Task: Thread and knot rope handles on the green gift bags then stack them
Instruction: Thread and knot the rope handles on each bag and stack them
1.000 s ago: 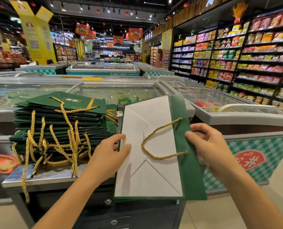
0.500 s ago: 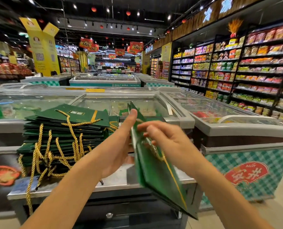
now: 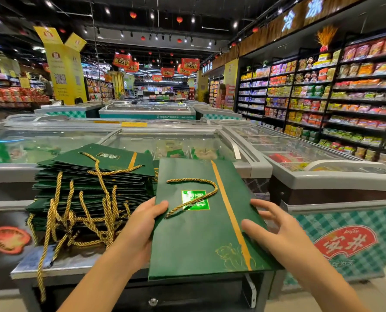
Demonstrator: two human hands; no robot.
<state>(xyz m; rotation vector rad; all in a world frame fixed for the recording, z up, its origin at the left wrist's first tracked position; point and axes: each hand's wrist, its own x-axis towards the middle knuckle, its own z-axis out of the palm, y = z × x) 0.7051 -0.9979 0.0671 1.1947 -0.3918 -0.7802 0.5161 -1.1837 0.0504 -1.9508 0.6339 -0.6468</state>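
We hold a green gift bag (image 3: pixel 201 239) just right of the stack (image 3: pixel 93 183).
We judge it light, stiff card: left hand (image 3: pixel 142 226) grips one edge, right hand (image 3: pixel 275 230) rests spread-fingered opposite.

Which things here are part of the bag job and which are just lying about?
Job: green gift bag, its gold rope handle, stack of bags, left hand gripping it, right hand touching its edge.
Lying about: chest freezers, snack shelves, yellow pillar sign, red hanging banners.
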